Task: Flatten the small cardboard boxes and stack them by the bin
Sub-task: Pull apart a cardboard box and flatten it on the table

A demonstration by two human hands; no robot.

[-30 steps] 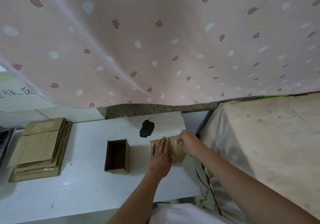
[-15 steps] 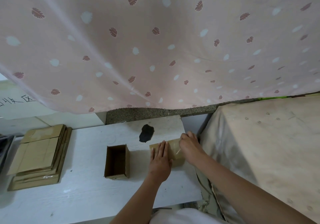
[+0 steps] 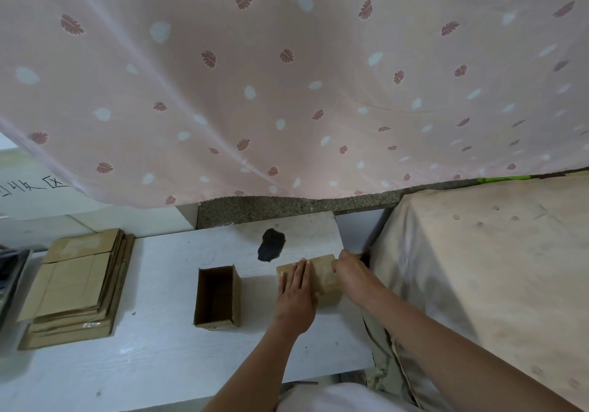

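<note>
Cardboard, small and brown: the closed box (image 3: 322, 279) under work lies on the white wooden tabletop (image 3: 153, 357) at lower centre of the frame, just right of an open-topped brown cardboard box (image 3: 217, 297) that is not yet flattened. My left hand (image 3: 296, 297) lies palm-down on its left part, fingers straight and together. My right hand (image 3: 349, 273) touches its right edge with curled fingers; whether they pinch a flap or the tape I cannot tell. The hands sit close together, with a strip of cardboard showing between them.

I judge the step to be opening the taped seam. To do it well I would keep the left palm bearing down so the box cannot slide toward the table's right edge, which is near, and lift the flap away from that palm. A stack of flattened brown cardboard sheets (image 3: 76, 287) waits at the left of the frame, well apart. A black blotch (image 3: 271, 249) marks the tabletop above the box.
</note>
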